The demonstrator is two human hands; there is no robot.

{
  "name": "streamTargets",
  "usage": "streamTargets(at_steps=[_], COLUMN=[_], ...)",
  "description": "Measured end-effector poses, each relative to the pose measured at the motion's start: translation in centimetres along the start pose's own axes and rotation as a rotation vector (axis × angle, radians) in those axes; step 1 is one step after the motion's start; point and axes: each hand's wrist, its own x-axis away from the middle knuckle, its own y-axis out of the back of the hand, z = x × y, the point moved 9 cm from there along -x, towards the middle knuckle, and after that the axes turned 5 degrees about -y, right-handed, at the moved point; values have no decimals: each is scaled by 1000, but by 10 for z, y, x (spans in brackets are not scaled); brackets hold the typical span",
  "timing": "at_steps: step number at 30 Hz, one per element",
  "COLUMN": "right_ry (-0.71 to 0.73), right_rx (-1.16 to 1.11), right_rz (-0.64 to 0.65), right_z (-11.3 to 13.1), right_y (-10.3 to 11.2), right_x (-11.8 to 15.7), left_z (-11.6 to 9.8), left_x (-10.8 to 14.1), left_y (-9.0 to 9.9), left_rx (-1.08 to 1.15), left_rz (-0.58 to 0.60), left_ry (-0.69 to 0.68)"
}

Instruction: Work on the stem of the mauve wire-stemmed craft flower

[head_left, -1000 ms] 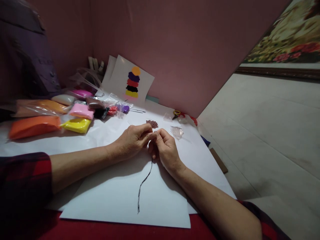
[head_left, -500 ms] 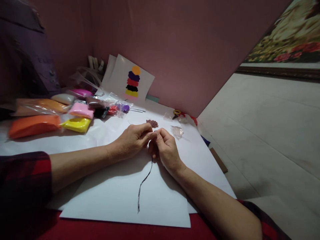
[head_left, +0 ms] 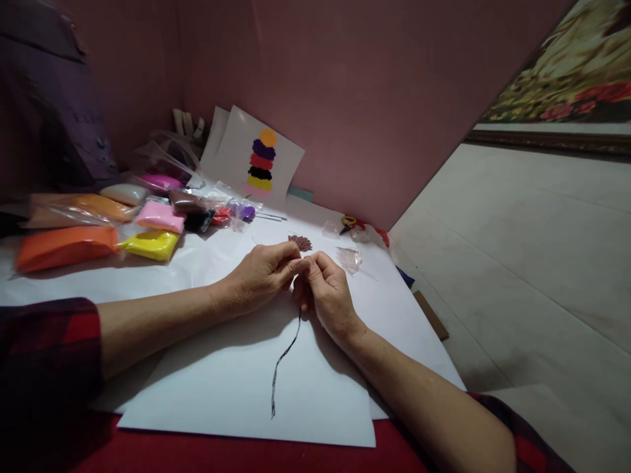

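Note:
My left hand [head_left: 263, 274] and my right hand [head_left: 328, 289] meet above the white paper [head_left: 221, 394], thumbs and fingertips pinched together. Whatever sits between the fingertips is hidden or too small to make out. Below my right hand a thin dark line [head_left: 279, 364] runs down the paper, curving toward its lower edge; whether it is drawn or a strand I cannot tell. Just beyond my left fingers lies a small brown, petal-like clump [head_left: 300, 243]. To the right of it is a small clear plastic piece [head_left: 349, 260].
Bags of coloured clay, among them an orange bag [head_left: 66, 248] and a yellow bag [head_left: 152, 245], lie at the left. A card with stacked colour patches [head_left: 262, 161] leans on the wall. Yellow-handled scissors [head_left: 349, 222] rest at the back right, near the table edge.

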Motion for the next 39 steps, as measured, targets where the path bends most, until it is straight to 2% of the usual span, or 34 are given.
streamTargets(at_steps=[12,39], right_ry=[25,20], right_rx=[-12,3], right_rz=[-38,-40], right_z=[4,5], right_y=[2,2], right_x=[0,0], left_z=[-2,-4], left_x=[0,1], left_y=[-1,-1], left_rx=[7,0], left_rz=[29,28], left_ry=[30,-1])
